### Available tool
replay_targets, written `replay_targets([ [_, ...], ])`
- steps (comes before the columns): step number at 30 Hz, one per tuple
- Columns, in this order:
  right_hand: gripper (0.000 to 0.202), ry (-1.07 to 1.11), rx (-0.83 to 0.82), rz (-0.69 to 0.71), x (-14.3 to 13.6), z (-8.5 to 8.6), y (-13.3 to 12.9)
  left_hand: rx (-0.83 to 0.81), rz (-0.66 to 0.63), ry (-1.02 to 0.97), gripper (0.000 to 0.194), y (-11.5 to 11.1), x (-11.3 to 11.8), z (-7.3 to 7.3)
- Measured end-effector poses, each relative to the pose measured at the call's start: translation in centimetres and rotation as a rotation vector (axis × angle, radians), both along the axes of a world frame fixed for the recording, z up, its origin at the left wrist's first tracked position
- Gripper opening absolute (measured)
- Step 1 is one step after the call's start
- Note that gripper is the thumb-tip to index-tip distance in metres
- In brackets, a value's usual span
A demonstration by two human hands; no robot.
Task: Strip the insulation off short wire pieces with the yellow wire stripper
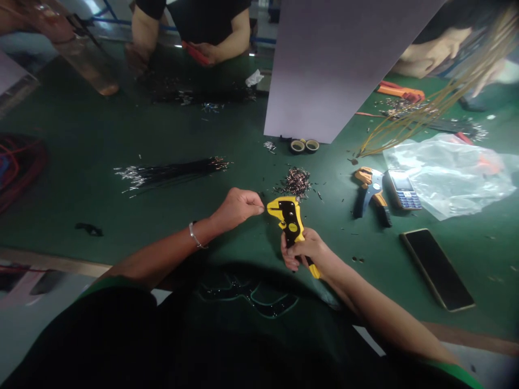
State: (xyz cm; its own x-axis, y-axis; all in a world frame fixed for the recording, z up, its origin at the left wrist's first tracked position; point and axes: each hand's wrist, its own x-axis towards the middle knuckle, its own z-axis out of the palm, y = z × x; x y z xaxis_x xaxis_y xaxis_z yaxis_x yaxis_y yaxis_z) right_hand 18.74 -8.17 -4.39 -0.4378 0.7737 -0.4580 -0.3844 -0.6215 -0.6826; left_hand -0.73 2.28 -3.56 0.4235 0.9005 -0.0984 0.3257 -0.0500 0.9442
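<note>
My right hand (305, 249) is wrapped round the handles of a yellow and black wire stripper (290, 217), its jaws pointing left. Just left of those jaws, my left hand (242, 206) is closed in a pinch. Whatever its fingertips hold is too small or too dark to make out. Beyond the stripper lies a small heap of cut wire bits (297, 181). A bundle of black wires (174, 172) rests on the green table to the left, with silvery ends at its left and coppery ends at its right.
Two tape rolls (304, 146) sit by a pale upright panel (324, 65). At right are an orange and blue wire stripper (371, 192), a keypad phone (403, 190), a smartphone (438, 269) and a clear plastic bag (450, 173). Co-workers' hands (206, 53) are across the table.
</note>
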Motion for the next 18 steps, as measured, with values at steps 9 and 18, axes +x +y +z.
replay_targets([
  [9, 0.014, 0.007, -0.02, -0.013, 0.23, 0.59, -0.31, 0.01, 0.004, 0.003, 0.007, -0.1, 0.06, -0.05],
  [18, 0.016, 0.048, -0.014, 0.004, 0.66, 0.72, 0.0, -0.004, 0.035, -0.015, 0.006, -0.09, 0.06, 0.45],
])
